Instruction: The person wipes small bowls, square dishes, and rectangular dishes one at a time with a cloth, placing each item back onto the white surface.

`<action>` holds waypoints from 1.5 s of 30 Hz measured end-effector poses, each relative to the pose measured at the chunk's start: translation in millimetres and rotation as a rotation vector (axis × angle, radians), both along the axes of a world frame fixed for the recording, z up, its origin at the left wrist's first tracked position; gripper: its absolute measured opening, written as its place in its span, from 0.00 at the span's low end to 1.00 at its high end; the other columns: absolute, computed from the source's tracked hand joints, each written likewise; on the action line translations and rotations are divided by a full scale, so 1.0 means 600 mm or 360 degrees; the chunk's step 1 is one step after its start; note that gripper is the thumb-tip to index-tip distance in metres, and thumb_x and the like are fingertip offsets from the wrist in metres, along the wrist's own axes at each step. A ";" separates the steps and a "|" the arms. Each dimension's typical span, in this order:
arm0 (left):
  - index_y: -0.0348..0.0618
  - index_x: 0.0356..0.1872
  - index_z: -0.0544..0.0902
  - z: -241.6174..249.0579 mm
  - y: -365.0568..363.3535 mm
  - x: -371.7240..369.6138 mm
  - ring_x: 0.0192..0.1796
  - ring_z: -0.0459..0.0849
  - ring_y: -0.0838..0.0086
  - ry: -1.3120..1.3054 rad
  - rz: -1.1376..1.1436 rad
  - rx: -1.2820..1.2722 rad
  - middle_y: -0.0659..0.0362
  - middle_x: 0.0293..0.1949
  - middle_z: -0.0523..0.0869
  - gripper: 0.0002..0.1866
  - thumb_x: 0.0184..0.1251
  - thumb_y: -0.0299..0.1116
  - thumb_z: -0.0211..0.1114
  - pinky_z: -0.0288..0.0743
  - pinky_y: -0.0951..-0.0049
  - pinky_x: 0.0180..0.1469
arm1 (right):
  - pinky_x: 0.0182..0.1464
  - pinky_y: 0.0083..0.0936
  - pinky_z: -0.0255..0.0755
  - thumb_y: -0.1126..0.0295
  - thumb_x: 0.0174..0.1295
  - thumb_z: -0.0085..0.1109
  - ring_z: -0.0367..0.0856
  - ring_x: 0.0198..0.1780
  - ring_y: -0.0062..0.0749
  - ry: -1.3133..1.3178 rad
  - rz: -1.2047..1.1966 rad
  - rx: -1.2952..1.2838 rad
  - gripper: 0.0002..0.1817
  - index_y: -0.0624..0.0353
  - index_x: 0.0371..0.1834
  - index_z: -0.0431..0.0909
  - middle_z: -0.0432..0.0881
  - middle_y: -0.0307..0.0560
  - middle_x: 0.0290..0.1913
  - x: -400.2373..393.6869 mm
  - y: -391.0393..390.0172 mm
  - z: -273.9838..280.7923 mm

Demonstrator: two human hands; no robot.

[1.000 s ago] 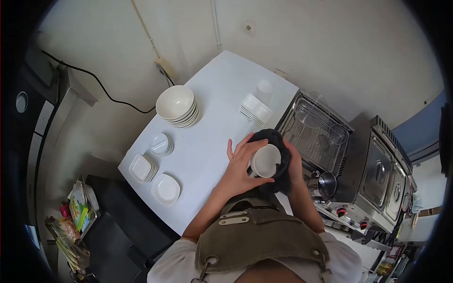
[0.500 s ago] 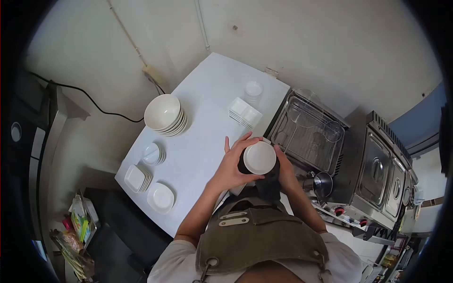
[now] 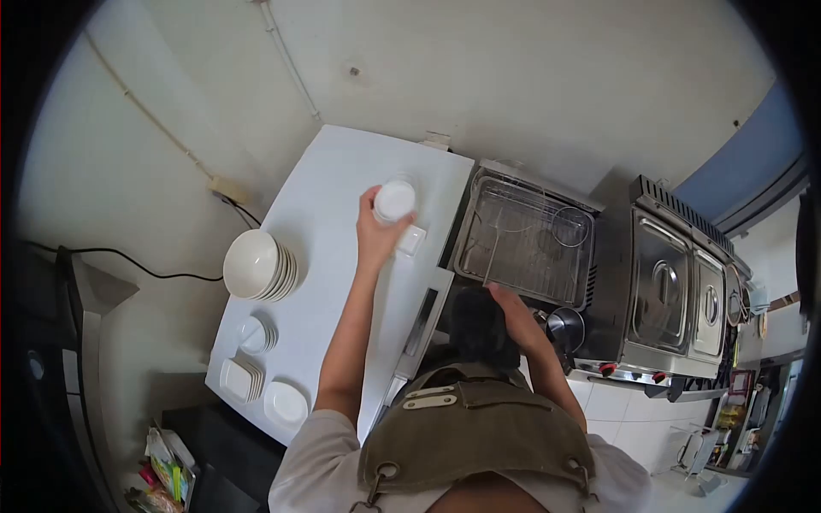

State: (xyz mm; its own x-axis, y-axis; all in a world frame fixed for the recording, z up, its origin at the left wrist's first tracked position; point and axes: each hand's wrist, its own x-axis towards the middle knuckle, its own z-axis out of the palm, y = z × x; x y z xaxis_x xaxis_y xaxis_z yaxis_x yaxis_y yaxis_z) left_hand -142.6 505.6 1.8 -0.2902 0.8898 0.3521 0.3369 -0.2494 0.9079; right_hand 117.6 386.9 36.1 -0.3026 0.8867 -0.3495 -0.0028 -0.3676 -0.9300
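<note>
My left hand is closed around a small round white bowl, at the far right part of the white table. Just behind that bowl, the rim of the stack of small round dishes shows, mostly hidden. Under my left wrist and thumb, part of the white rectangular divided dishes peeks out. Close to my apron, my right hand grips a black cloth, which hangs in front of my body.
Stacked white bowls stand on the table's left side. Nearer are round divided dishes, square dishes and a shallow dish. Right of the table sit a fryer with a wire rack, a small metal pot and lidded steel warmers.
My left hand has carried the white bowl away from my body to the stack at the back of the table. My right hand has let go of the bowl and keeps the black cloth.
</note>
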 end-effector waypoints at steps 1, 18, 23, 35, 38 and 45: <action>0.35 0.56 0.68 -0.002 0.028 -0.002 0.53 0.78 0.58 -0.0013 0.0136 -0.0030 0.48 0.52 0.78 0.41 0.38 0.35 0.80 0.71 0.65 0.56 | 0.49 0.18 0.67 0.52 0.72 0.42 0.74 0.43 0.19 -0.0081 -0.0078 0.0052 0.26 0.67 0.46 0.78 0.80 0.38 0.40 0.020 -0.001 -0.059; 0.35 0.56 0.69 -0.057 0.127 -0.005 0.54 0.78 0.56 0.0239 0.0121 -0.0268 0.45 0.51 0.78 0.42 0.36 0.33 0.81 0.72 0.64 0.56 | 0.48 0.20 0.65 0.56 0.74 0.39 0.70 0.41 0.21 -0.0242 0.0058 0.0217 0.22 0.67 0.42 0.74 0.77 0.40 0.36 0.059 -0.030 -0.009; 0.32 0.63 0.60 -0.064 0.133 -0.019 0.60 0.74 0.56 0.0458 0.0025 -0.0359 0.43 0.57 0.73 0.50 0.39 0.40 0.81 0.68 0.63 0.61 | 0.46 0.21 0.64 0.57 0.74 0.40 0.68 0.39 0.22 -0.0319 0.0246 0.0313 0.20 0.66 0.39 0.72 0.74 0.42 0.33 0.044 -0.024 -0.012; 0.31 0.67 0.53 -0.055 -0.231 -0.168 0.68 0.57 0.48 0.0347 0.0885 -0.0074 0.39 0.65 0.59 0.47 0.49 0.34 0.73 0.53 0.57 0.70 | 0.46 0.21 0.66 0.60 0.73 0.43 0.71 0.40 0.23 -0.0290 0.0713 0.0288 0.19 0.68 0.44 0.73 0.76 0.42 0.36 -0.083 -0.017 0.030; 0.32 0.63 0.60 -0.092 -0.405 -0.207 0.63 0.64 0.50 0.0669 0.1415 -0.0236 0.41 0.61 0.63 0.41 0.48 0.31 0.72 0.57 0.58 0.67 | 0.44 0.21 0.66 0.60 0.73 0.42 0.70 0.39 0.22 -0.0259 0.0869 0.0434 0.18 0.67 0.43 0.72 0.75 0.42 0.34 -0.129 -0.021 0.020; 0.30 0.62 0.60 -0.129 -0.637 -0.236 0.64 0.61 0.47 0.0490 0.1779 -0.0632 0.40 0.60 0.63 0.40 0.49 0.32 0.72 0.57 0.57 0.67 | 0.41 0.21 0.64 0.61 0.73 0.42 0.67 0.36 0.23 -0.0174 0.1195 0.0403 0.17 0.67 0.41 0.72 0.72 0.43 0.31 -0.196 -0.054 -0.013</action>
State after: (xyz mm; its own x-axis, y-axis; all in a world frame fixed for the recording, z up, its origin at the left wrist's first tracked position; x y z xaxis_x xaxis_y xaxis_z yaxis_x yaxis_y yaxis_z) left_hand -284.3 123.1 -75.7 -0.9156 0.2653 0.3021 0.4019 0.5905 0.6998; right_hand 0.2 354.5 28.5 -0.8260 0.5158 -0.2271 0.2577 -0.0128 -0.9662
